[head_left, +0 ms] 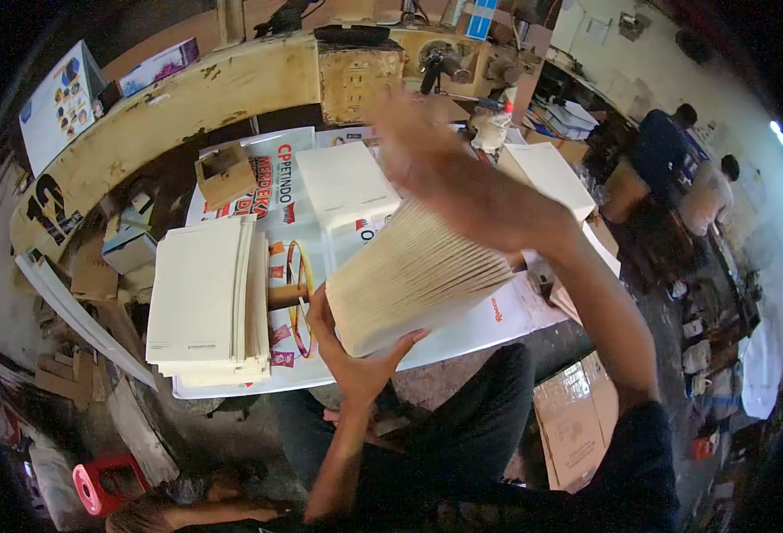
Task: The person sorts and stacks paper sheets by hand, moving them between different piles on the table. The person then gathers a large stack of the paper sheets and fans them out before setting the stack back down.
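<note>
My left hand is wrapped round the near lower end of a thick stack of cream paper, thumb on the front side and fingers on the left. The stack is tilted, and its layered edges show as many fine ridges. Above its far end is my right hand, smeared by motion, so its fingers and any contact with the paper cannot be made out. To the left stands a tall pile of cream paper with small print along its lower edge. Behind lies another pile of cream paper.
A printed banner covers the table. On it are a small cardboard box, a brown tape roll and more paper at right. A carton and red stool stand below. Two people sit far right.
</note>
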{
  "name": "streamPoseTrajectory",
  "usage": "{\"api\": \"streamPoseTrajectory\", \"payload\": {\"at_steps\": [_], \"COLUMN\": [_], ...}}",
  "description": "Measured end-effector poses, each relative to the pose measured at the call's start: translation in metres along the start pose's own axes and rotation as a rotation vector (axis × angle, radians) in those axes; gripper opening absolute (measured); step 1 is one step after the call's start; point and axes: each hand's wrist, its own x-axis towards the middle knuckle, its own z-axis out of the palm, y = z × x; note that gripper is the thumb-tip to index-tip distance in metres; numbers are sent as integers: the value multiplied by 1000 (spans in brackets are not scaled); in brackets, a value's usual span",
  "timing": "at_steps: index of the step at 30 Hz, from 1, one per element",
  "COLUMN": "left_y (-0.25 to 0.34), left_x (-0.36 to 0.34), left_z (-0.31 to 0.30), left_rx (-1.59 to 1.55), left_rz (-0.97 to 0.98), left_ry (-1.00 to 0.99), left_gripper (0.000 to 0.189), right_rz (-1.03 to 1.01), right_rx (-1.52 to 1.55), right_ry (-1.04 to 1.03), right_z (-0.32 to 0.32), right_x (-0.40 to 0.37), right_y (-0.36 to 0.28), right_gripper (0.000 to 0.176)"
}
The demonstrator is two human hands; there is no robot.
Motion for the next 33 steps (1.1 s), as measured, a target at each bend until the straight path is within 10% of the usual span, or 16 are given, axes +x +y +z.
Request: {"api": "streamPoseTrajectory", "payload": {"at_steps": [2,4,5,10,12,16,21,23,26,27,32,33], "left_y": [-4,-7,-7,-6,-11,-26,5,7,3,0,-12,-14], "left_x": [-6,-10,-12,-9,-12,-21,-9,-8,-4,-5,-2,-1], "left_z": [0,1,2,-2,0,0,4,7,11,10,3,1], "left_rx": [-15,19,48,53,-56,296,-20,-47,32,7,-79,-23], "left_rz": [-62,-91,-122,-69,-73,24,-91,-148,-158,-169,-167,-127], "left_ry": [-3,17,38,16,-9,87,-6,-5,34,35,18,14], "left_gripper": [113,112,111,108,108,112,99,97,94,93,95,97], "right_rz": [38,-223,-326,-303,-50,-350,15,-441,-203,165,-47,24], "right_rx": [265,-542,-621,-531,0,-223,-73,-487,-475,-62,-77,194], "right_ry": [312,-19,154,95,47,-52,390,31,141,290,398,73], "right_z": [19,57,68,13,50,42,47,40,-15,-27,42,12], "right_x": [-4,-10,-10,20,5,-9,-23,-36,-39,-41,-39,-36], "right_y": [4,18,31,9,-26,-29,4,27,15,-4,-9,-3], "right_gripper": [39,58,49,55,55,54,52,58,59,59,50,51]}}
